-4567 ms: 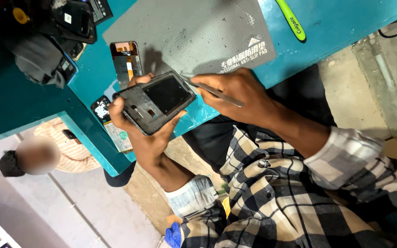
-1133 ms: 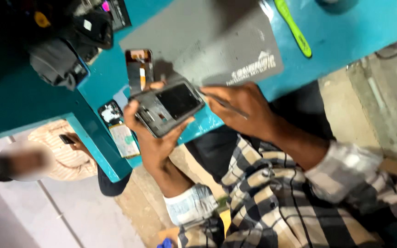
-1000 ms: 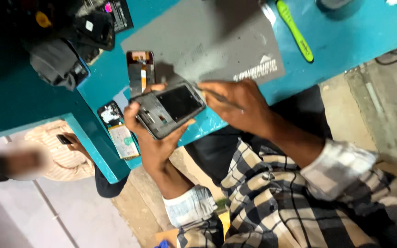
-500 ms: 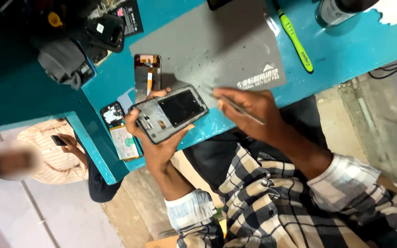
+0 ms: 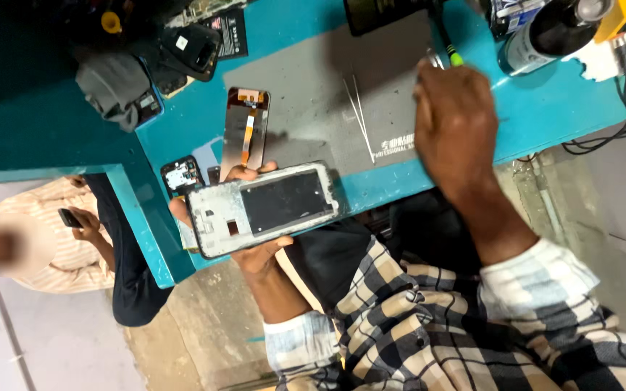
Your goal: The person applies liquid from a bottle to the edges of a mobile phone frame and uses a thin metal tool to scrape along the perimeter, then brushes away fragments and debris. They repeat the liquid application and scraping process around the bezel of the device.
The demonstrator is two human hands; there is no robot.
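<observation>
An opened phone frame [image 5: 264, 208] is cradled from beneath in the left hand [image 5: 255, 250], fingertips curled over its far and near edges; frame lies flat, at 6 o'clock of the grey work mat [image 5: 313, 87]. Right hand [image 5: 456, 119] is stretched to 1 o'clock over the mat, back upward, fingers curled; whether anything is gripped cannot be told. Thin metal tweezers [image 5: 360, 116] are seen just left of it. Frame: silvery rim, dark rectangular centre.

On the teal worktop [image 5: 306, 29] lie a grey mat [image 5: 313, 94], thin tweezers [image 5: 360, 116], a dark bottle [image 5: 545, 32] and a copper-coloured phone panel [image 5: 246, 134].
</observation>
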